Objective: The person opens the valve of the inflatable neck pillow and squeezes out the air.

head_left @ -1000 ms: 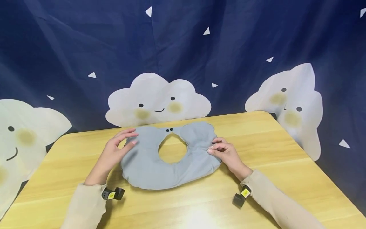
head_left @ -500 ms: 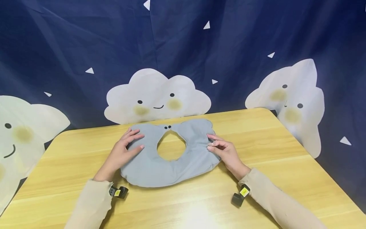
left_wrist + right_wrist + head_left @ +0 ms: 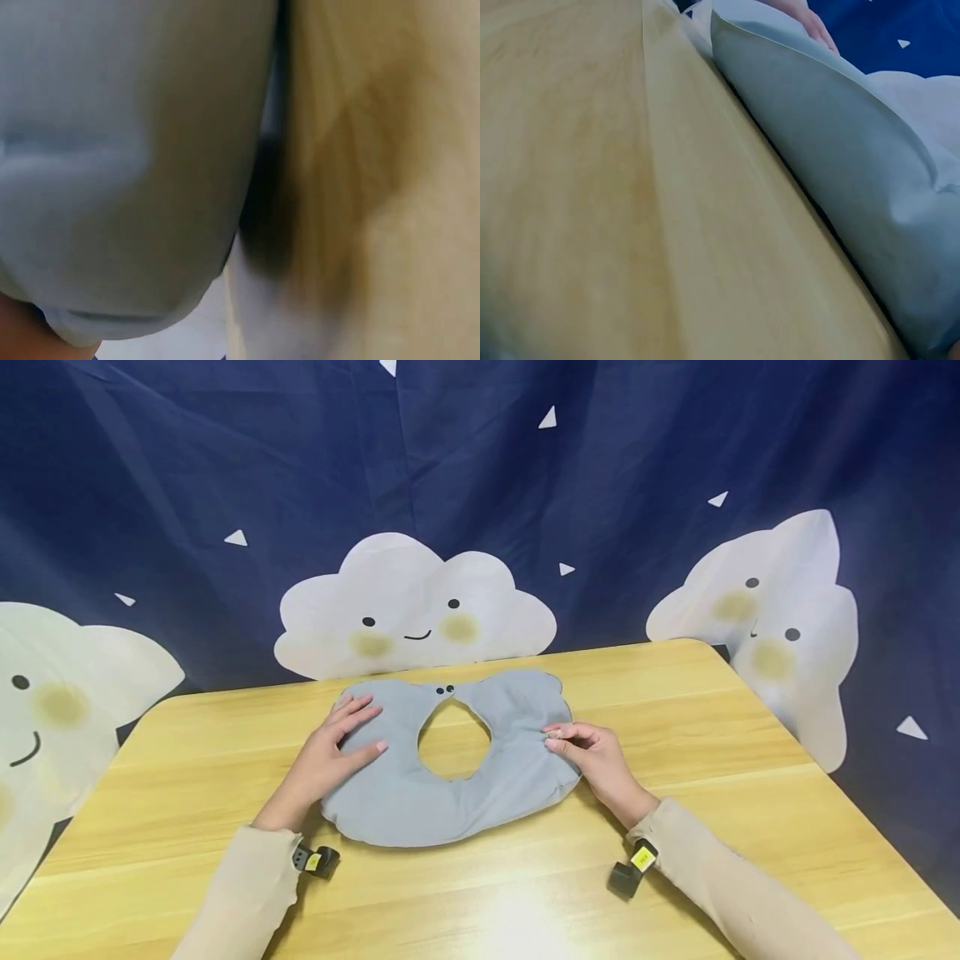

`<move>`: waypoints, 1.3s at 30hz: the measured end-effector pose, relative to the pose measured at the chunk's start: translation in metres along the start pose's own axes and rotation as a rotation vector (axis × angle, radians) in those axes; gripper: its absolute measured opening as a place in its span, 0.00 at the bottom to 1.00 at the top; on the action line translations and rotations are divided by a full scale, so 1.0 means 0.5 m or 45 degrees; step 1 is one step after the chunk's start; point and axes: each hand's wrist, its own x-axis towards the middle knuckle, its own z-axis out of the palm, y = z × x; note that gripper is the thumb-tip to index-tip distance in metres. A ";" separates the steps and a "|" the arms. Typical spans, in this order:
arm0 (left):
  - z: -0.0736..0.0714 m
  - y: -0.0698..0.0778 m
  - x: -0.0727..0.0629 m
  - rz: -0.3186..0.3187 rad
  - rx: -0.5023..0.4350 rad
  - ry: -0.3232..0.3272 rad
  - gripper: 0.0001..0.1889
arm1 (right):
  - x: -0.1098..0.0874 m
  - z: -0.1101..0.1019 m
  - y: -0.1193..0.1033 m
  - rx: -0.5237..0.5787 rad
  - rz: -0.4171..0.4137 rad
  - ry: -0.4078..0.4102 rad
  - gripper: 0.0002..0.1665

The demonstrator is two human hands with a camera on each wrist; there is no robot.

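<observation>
A grey-blue neck pillow (image 3: 420,814) lies flat on the wooden table, its ring closed around a hole. Two dark snap buttons (image 3: 445,689) sit at the far side, where the pillow's ends meet. On the pillow's left lobe rests my left hand (image 3: 330,756), fingers spread and thumb apart. My right hand (image 3: 603,764) pinches the cloth of the right lobe between thumb and fingertips, and creases run from there. The left wrist view is mostly filled by the pillow's side (image 3: 112,187). In the right wrist view the pillow's front edge (image 3: 817,135) shows, with the left hand beyond.
The light wooden table (image 3: 480,893) reaches back to a dark blue curtain (image 3: 465,460) printed with white clouds and triangles. A small black camera (image 3: 318,862) is strapped at the left wrist, another camera (image 3: 630,872) at the right.
My left hand has come in to the right and settled on the left lobe. The right fingertips have drawn together on the cloth. The head view has tilted slightly.
</observation>
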 end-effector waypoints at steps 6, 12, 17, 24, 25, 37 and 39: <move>0.001 -0.008 -0.003 -0.035 0.004 -0.113 0.36 | -0.003 0.003 -0.007 -0.050 0.072 0.062 0.15; 0.004 -0.011 -0.006 -0.065 -0.011 -0.166 0.37 | -0.002 0.004 -0.012 -0.165 0.091 0.102 0.05; 0.006 -0.016 -0.006 -0.080 -0.053 -0.199 0.37 | 0.000 0.006 -0.012 -0.210 0.070 0.120 0.01; 0.009 -0.021 -0.007 -0.089 -0.040 -0.246 0.37 | -0.004 0.007 -0.011 -0.234 0.048 0.128 0.13; 0.009 -0.022 -0.006 -0.088 -0.033 -0.254 0.37 | -0.004 0.007 -0.012 -0.231 0.049 0.128 0.14; 0.010 -0.025 -0.002 -0.084 -0.002 -0.303 0.37 | -0.002 0.007 -0.019 -0.252 0.065 0.165 0.14; 0.010 -0.026 -0.002 -0.083 -0.002 -0.306 0.37 | -0.002 0.008 -0.020 -0.252 0.066 0.169 0.13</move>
